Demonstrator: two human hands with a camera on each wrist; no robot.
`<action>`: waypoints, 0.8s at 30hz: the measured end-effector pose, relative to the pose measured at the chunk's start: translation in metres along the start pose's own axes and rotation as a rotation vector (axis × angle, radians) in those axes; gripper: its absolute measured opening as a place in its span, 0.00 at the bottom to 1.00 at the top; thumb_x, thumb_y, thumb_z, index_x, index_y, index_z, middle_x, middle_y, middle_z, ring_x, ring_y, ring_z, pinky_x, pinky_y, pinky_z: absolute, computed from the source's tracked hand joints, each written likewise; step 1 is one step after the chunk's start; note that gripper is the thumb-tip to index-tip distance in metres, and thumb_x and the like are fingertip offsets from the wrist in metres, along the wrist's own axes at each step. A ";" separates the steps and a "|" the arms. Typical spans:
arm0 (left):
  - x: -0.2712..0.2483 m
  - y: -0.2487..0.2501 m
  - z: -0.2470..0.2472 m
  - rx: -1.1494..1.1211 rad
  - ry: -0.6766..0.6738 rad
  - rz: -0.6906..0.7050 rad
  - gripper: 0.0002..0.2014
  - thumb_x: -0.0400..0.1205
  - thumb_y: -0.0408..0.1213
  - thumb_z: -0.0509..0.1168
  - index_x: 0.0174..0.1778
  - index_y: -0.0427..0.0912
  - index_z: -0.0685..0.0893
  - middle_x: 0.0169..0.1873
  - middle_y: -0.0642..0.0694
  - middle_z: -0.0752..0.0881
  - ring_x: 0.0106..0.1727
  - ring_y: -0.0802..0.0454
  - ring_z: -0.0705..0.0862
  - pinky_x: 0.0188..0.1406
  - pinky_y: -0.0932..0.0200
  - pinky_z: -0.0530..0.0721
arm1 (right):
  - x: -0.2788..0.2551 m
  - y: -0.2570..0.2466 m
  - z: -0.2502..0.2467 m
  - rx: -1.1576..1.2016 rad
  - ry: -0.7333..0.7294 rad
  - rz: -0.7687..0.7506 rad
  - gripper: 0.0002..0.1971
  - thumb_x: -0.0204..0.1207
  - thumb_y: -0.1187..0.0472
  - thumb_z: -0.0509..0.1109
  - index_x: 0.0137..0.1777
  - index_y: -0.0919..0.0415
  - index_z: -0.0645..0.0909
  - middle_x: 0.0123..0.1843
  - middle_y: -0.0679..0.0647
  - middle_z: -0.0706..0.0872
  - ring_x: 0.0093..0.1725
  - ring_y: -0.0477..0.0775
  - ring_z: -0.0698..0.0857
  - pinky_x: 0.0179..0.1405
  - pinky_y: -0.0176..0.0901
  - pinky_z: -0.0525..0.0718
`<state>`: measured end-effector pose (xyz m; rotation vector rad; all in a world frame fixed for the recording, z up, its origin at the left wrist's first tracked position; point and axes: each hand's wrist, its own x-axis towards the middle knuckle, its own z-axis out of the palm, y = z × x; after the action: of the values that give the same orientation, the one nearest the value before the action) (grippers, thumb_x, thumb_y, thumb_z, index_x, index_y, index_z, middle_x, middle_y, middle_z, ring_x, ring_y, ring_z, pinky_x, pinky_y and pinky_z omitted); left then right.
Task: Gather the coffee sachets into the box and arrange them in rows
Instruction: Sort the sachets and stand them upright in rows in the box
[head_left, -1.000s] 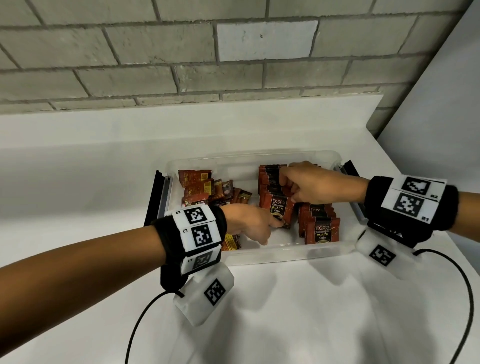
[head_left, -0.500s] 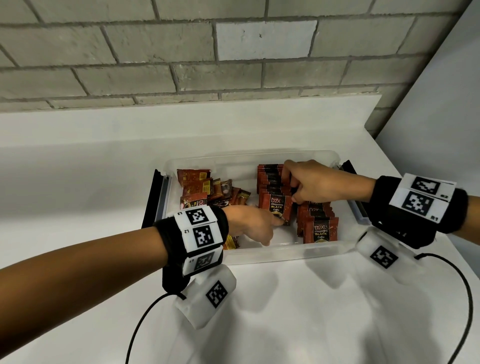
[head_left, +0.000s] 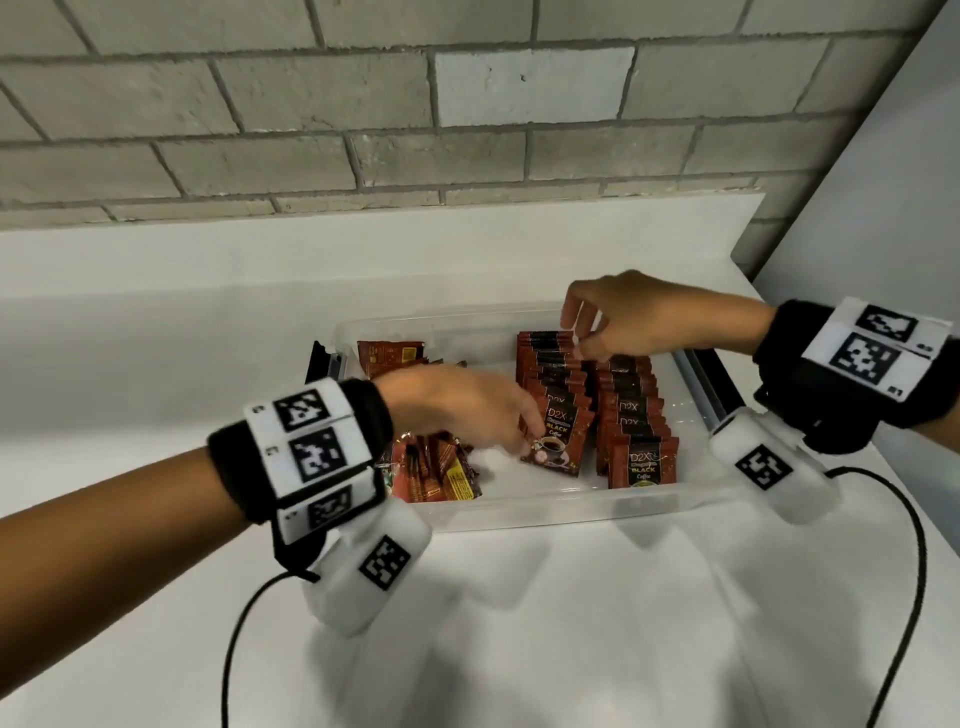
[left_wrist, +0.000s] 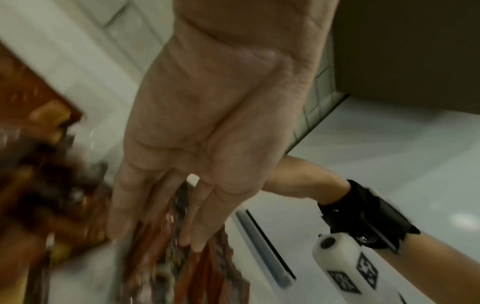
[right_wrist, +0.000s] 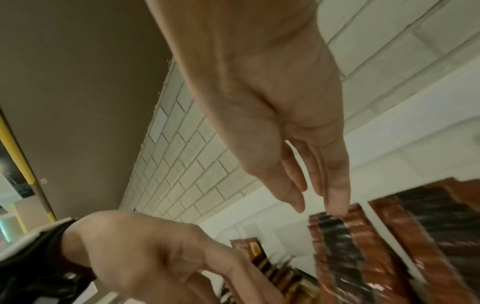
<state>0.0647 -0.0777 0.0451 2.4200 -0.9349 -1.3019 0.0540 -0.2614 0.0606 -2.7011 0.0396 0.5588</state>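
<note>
A clear plastic box (head_left: 519, 515) on the white counter holds two rows of upright red-and-black coffee sachets, the left row (head_left: 550, 371) and the right row (head_left: 631, 415). Loose sachets (head_left: 434, 470) lie jumbled in the box's left half. My left hand (head_left: 525, 441) reaches in with straight fingers (left_wrist: 122, 222) and touches the front sachet (head_left: 561, 441) of the left row. My right hand (head_left: 579, 338) hovers over the back of that row, with its straight fingertips (right_wrist: 337, 205) touching the sachet tops. Neither hand holds a sachet.
Black clips (head_left: 318, 361) sit on the box's left and right ends. A brick wall (head_left: 467, 130) rises behind the counter's raised back ledge. A grey panel (head_left: 883, 208) closes the right side. Wrist-camera cables (head_left: 909, 597) trail over the counter in front.
My right hand has risen from gripping the middle of the row, and its fingers have straightened over the row's back end. My left hand stays at the front sachet.
</note>
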 end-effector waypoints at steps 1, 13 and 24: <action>-0.007 -0.004 -0.008 0.042 0.044 0.002 0.17 0.85 0.39 0.61 0.71 0.52 0.76 0.72 0.50 0.75 0.71 0.51 0.74 0.67 0.56 0.69 | 0.001 -0.005 -0.004 0.050 0.002 -0.011 0.13 0.76 0.59 0.73 0.58 0.55 0.76 0.51 0.53 0.88 0.45 0.49 0.88 0.39 0.36 0.82; -0.033 -0.045 -0.051 0.528 0.060 -0.113 0.22 0.85 0.35 0.59 0.76 0.52 0.70 0.69 0.44 0.75 0.66 0.47 0.74 0.60 0.59 0.71 | 0.055 -0.065 0.039 0.488 -0.365 0.186 0.24 0.82 0.66 0.64 0.76 0.71 0.64 0.72 0.58 0.70 0.73 0.56 0.70 0.76 0.49 0.71; -0.053 -0.083 -0.024 0.432 0.211 -0.100 0.23 0.87 0.33 0.50 0.77 0.57 0.65 0.77 0.47 0.63 0.76 0.44 0.60 0.73 0.45 0.68 | 0.080 -0.087 0.064 0.456 -0.377 0.358 0.12 0.78 0.68 0.69 0.60 0.65 0.75 0.70 0.61 0.75 0.66 0.60 0.77 0.62 0.46 0.82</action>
<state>0.0981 0.0170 0.0539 2.8912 -1.1421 -0.9193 0.1123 -0.1528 0.0068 -2.1189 0.4928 1.0167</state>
